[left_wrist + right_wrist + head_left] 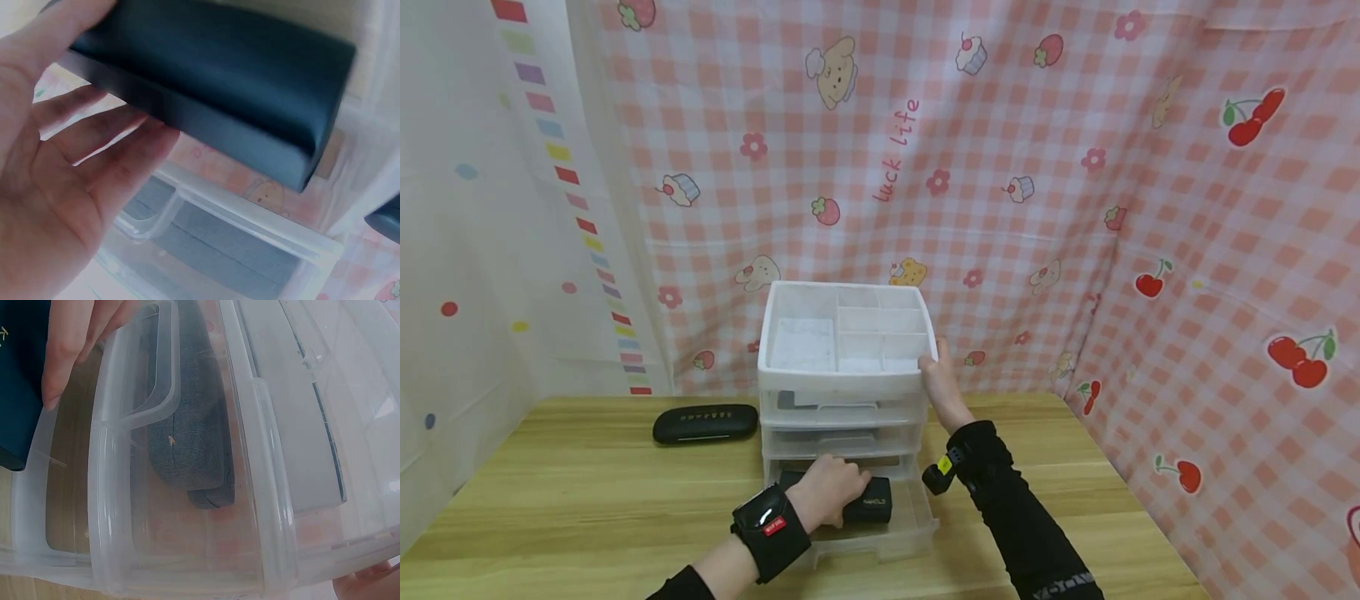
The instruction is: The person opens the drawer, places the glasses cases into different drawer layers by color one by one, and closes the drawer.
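Note:
My left hand (pixel 831 490) grips a black glasses case (pixel 874 502) with gold lettering, thumb on one side and fingers on the other in the left wrist view. The case is over the pulled-out bottom drawer (pixel 880 546) of a white drawer organizer (pixel 842 379); whether it touches the drawer floor I cannot tell. My right hand (pixel 946 387) holds the organizer's right side near the top, with its fingers mostly hidden behind. Through a clear drawer front in the right wrist view, a grey-blue fabric case (pixel 187 425) shows inside.
On the table left of the organizer lies another black glasses case (pixel 705 423). The organizer's top has several open compartments (pixel 805 342). A whitish flat item (pixel 294 412) sits in an upper drawer. Checked cloth (pixel 880 167) hangs behind the wooden table (pixel 587 492).

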The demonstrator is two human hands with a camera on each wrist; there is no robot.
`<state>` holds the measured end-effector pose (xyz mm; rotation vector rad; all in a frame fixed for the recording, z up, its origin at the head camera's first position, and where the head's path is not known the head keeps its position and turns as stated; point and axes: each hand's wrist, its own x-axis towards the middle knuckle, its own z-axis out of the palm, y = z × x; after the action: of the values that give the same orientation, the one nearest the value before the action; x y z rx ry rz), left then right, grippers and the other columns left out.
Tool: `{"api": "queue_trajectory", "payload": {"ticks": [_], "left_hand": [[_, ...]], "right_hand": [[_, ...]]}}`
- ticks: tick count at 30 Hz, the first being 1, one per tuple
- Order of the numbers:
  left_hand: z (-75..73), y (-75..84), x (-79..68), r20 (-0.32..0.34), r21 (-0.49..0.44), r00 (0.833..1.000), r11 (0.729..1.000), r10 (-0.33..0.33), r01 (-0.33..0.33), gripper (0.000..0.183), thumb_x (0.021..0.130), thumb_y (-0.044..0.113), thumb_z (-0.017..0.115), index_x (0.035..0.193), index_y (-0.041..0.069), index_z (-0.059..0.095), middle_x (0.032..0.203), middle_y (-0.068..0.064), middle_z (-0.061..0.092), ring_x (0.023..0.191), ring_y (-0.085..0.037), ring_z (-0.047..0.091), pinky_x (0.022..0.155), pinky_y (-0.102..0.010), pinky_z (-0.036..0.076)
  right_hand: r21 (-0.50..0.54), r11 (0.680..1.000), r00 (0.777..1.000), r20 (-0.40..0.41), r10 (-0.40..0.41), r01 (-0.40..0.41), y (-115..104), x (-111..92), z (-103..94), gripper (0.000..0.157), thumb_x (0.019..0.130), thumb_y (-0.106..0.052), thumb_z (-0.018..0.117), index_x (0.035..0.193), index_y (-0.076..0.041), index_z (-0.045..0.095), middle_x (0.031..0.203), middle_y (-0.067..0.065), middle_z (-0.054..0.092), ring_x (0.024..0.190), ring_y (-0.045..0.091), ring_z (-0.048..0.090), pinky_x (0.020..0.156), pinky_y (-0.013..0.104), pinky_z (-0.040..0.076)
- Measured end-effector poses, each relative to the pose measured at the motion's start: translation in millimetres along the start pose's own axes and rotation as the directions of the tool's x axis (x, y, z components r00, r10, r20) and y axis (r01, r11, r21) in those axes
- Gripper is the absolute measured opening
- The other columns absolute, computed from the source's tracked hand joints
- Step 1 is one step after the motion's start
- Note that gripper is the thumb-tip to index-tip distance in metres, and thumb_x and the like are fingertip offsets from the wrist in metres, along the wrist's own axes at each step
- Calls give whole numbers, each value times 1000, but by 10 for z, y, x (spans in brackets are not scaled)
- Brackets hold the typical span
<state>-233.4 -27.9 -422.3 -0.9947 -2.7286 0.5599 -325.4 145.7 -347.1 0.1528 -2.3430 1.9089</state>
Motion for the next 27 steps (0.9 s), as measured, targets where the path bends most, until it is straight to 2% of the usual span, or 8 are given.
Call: {"api": "queue_trajectory", "payload": {"ticks": [5, 8, 14, 20, 23, 27], "left_hand": [[41, -4, 16, -13, 46, 1000, 999, 1, 0, 52, 58, 45, 88, 98, 21, 64, 87, 7, 69, 75, -10, 66, 61, -23, 52], [41, -8, 27, -56, 52, 998, 999, 2, 1, 46, 58, 40, 90, 91, 20, 64, 83, 7, 68, 71, -9, 65, 57, -23, 51], [61, -11, 35, -144, 55, 990, 998, 9, -1, 22, 65, 21, 85, 72, 19, 64, 72, 6, 64, 62, -10, 60, 51, -23, 48], [105, -18, 51, -229, 108, 973, 994, 3, 22, 21, 67, 17, 83, 62, 22, 63, 68, 9, 61, 57, -7, 57, 48, -22, 46], [125, -22, 65, -234, 166, 972, 985, -13, 53, 23, 68, 20, 83, 58, 22, 62, 64, 10, 60, 53, -6, 55, 46, -20, 44], [124, -45, 85, -199, 188, 978, 977, -64, 102, 23, 71, 22, 82, 58, 22, 63, 63, 8, 61, 52, -6, 55, 48, -20, 45]], "right_hand": [[4, 1000, 1000, 0, 0, 0, -10, -6, -5, 45, 87, -10, 34, 132, -4, 31, 131, 15, 38, 116, 28, 37, 106, 48, 29], [3, 1000, 1000, 2, 0, 0, -9, -7, -8, 44, 88, -10, 34, 132, -5, 31, 131, 15, 38, 116, 28, 37, 106, 49, 29], [5, 1000, 1000, 11, 7, -7, -2, -3, -13, 45, 88, -10, 34, 133, -6, 30, 133, 14, 37, 118, 28, 36, 107, 50, 29], [1, 1000, 1000, -2, 6, -6, -4, -1, -14, 45, 87, -10, 35, 132, -6, 31, 132, 14, 38, 116, 28, 37, 105, 49, 30], [7, 1000, 1000, 3, 13, -13, -6, -4, -10, 45, 87, -10, 35, 132, -6, 31, 132, 14, 38, 117, 28, 37, 106, 49, 29], [13, 1000, 1000, 5, 13, -13, -3, 2, -8, 45, 87, -9, 35, 132, -6, 30, 132, 14, 38, 117, 28, 36, 106, 49, 29]]}}
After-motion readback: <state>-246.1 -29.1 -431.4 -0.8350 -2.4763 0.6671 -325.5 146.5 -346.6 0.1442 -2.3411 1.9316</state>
